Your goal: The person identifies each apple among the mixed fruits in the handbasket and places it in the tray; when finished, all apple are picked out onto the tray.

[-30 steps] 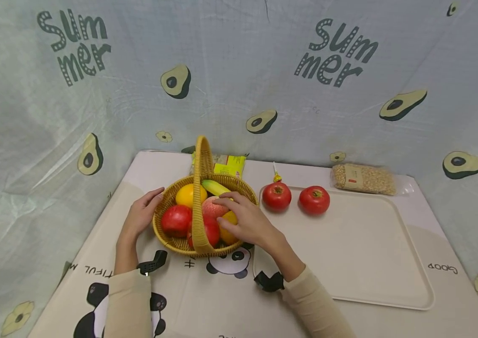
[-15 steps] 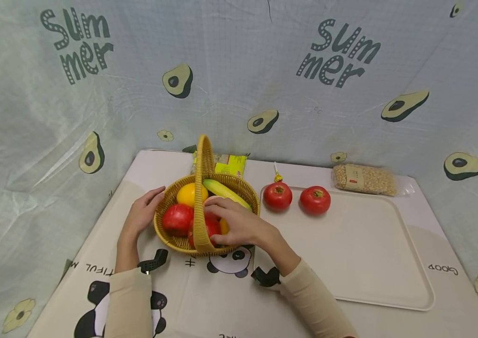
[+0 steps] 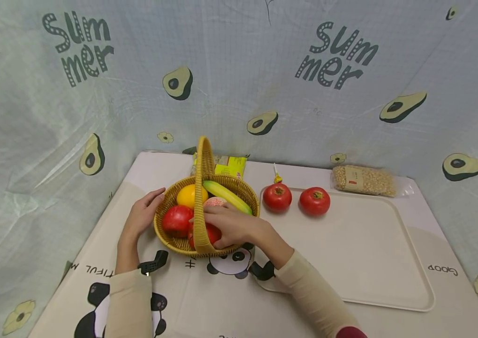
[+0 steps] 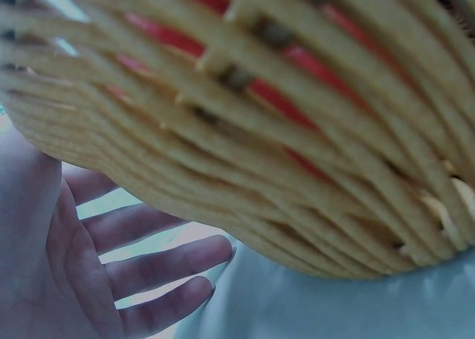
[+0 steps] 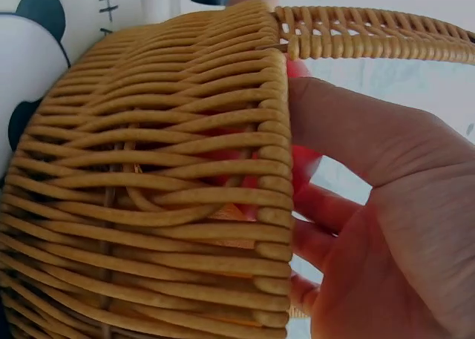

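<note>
A yellow wicker basket [image 3: 200, 202] with a tall handle holds several fruits. My right hand [image 3: 230, 225] reaches into its right side, fingers and thumb curved round the front pomegranate [image 3: 212, 233], partly behind the handle. In the right wrist view the thumb [image 5: 341, 120] and fingers come over the rim onto red skin. Another pomegranate [image 3: 177, 220], an orange [image 3: 189, 195], a pink round fruit [image 3: 215, 202] and a yellow-green banana [image 3: 228, 195] lie around it. My left hand [image 3: 140, 213] is at the basket's left side, its fingers loosely extended in the left wrist view.
A beige tray [image 3: 369, 263] lies to the right, with two pomegranates [image 3: 277, 197] at its far left. Behind are a lollipop [image 3: 277, 178], a bag of pale grains [image 3: 364, 180] and a yellow packet [image 3: 231, 166]. A printed curtain [image 3: 222, 61] encloses the table.
My right hand has moved left and down from over the pink fruit onto the front pomegranate. The banana, partly covered before, now shows along its length. The left hand stays by the basket.
</note>
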